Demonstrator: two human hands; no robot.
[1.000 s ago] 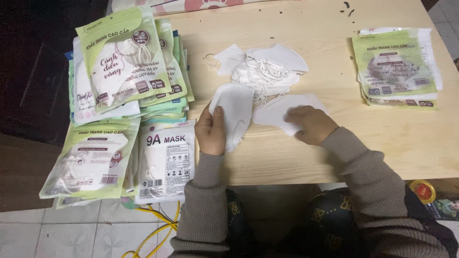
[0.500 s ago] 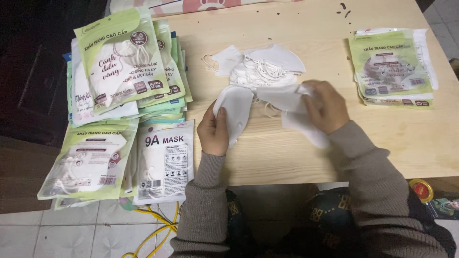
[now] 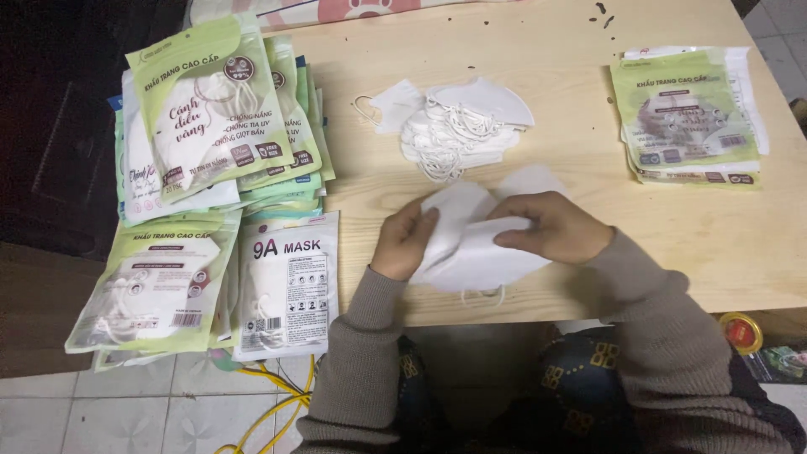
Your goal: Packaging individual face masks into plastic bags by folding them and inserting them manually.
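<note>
We could not count the white masks (image 3: 471,244) pressed between our left hand (image 3: 405,240) and right hand (image 3: 555,227), since our fingers covered their upper edges. The lower packets in the left stack (image 3: 210,126) lay hidden under the top ones. The red-lidded jar (image 3: 741,333) was partly covered by our sleeve.

Masks (image 3: 471,244) sit between my left hand (image 3: 405,242) and right hand (image 3: 556,229), near the table's (image 3: 572,126) front edge. Behind them lies a loose mask pile (image 3: 458,126). Packet stacks (image 3: 210,134) spread at my left, overhanging the edge; another packet stack (image 3: 689,118) lies far right.
</note>
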